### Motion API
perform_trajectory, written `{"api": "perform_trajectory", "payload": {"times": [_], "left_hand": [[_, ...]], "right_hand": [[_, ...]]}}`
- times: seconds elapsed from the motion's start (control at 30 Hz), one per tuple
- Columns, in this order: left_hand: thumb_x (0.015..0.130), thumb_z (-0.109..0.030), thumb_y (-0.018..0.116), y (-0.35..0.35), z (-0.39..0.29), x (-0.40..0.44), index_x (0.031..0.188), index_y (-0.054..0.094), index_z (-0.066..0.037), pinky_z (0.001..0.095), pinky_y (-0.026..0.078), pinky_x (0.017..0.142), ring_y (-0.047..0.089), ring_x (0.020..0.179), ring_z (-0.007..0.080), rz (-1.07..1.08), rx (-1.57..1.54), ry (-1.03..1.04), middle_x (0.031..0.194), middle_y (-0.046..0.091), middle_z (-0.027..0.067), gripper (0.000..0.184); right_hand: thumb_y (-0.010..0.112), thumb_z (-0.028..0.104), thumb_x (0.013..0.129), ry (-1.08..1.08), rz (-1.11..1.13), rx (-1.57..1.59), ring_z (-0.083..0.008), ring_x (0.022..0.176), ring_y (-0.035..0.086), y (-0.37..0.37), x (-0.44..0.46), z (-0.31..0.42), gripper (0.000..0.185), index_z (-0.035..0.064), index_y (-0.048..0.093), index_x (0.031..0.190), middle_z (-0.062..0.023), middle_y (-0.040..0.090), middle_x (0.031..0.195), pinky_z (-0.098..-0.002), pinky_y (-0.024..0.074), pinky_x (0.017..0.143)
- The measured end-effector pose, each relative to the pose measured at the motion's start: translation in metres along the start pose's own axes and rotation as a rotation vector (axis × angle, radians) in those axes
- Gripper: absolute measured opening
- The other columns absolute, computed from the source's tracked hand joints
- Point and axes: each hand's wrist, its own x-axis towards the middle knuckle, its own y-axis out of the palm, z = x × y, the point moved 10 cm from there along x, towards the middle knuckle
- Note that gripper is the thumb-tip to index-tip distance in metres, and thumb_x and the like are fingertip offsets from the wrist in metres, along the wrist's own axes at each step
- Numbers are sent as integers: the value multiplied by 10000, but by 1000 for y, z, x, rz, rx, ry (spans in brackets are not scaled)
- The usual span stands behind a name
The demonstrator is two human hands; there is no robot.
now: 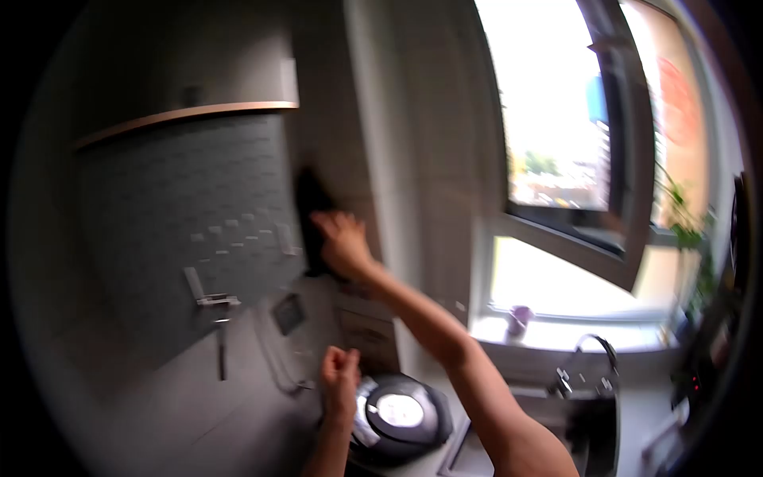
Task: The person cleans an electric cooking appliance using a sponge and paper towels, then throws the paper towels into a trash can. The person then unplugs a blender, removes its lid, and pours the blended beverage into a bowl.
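Observation:
My right hand [344, 242] reaches up to a dark, blurred item [314, 195] hanging on the wall beside the pegboard. Its fingers touch or overlap the item's edge and look spread; I cannot make out a grip. Lower down, my left hand [341, 374] is raised with its fingers curled together, and anything inside them is hidden. Just right of and below the left hand stands a round black appliance [425, 409] with a pale disc on its lid.
A grey pegboard [143, 238] with hooks and a hanging tool is at left, under a cabinet [183, 63]. A tilted window [636, 191], a purple cup [520, 320] on the sill, a sink tap [610, 354] and a plant [685, 230] are at right.

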Motion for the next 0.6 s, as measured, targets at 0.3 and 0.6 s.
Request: {"api": "perform_trajectory", "payload": {"times": [0.3,0.6], "left_hand": [[950,-97,637,202,150,-182,620,404,-142,213,181,411,289,416,17,683,-106,-397,512,371,-67,406],[952,-165,660,384,173,-534,623,493,-75,221,330,469,448,502,44,1419,-68,-623,548,493,-25,379]], "right_hand": [[533,-119,761,953,5,463,-153,785,580,-206,-583,-56,156,-3,635,783,-72,592,824,-307,470,711],[445,-44,752,1582,-587,-645,-176,655,630,-688,-873,121,209,1,642,696,-85,646,661,-298,502,637]]}}
